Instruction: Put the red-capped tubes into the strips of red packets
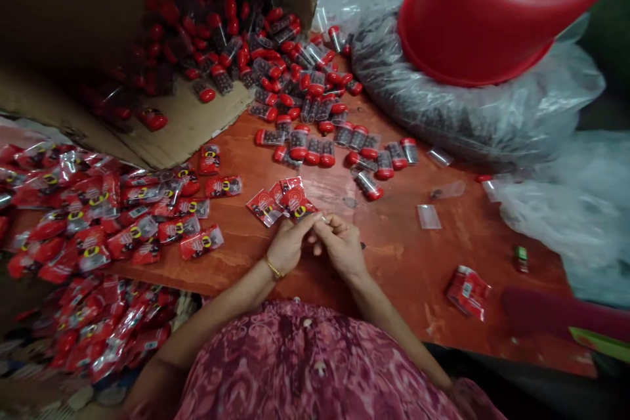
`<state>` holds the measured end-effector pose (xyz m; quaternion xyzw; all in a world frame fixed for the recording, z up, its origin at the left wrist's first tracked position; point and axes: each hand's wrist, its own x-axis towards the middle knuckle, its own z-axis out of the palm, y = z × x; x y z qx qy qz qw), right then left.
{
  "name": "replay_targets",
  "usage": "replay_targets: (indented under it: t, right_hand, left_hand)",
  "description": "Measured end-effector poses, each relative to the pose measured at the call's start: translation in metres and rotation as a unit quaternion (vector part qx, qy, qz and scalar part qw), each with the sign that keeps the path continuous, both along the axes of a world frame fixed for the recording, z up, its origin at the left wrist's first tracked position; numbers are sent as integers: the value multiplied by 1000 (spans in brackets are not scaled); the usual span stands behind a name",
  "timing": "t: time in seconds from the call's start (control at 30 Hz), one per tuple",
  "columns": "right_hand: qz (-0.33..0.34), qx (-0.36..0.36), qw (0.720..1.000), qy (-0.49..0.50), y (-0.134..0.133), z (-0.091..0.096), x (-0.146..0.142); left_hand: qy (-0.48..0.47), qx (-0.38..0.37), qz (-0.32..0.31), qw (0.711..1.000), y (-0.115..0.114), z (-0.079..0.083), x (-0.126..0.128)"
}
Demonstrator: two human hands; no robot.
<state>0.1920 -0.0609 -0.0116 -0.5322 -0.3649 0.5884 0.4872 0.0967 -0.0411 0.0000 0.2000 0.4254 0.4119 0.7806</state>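
My left hand and my right hand meet over the table, fingertips pinched together. A red printed packet reaches in under the fingers of my left hand, which appears to grip its near edge. Something small and pale shows at the right fingertips, too small to name. Just left of that packet, more small red packets lie overlapping on the table. Beyond the hands, clear tubes with red caps, filled with dark beads, lie in loose rows.
A cardboard box on its side spills capped tubes at back left. Filled red packets heap at left. A red tub stands on a plastic bag. Clear pieces and a red packet lie at right.
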Motion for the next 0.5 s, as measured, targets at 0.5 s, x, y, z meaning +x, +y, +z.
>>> replay_targets:
  t: [0.5]
  right_hand:
    - [-88, 109, 732, -666, 47, -15, 82]
  left_hand:
    - [-11, 48, 396, 917, 62, 15, -142]
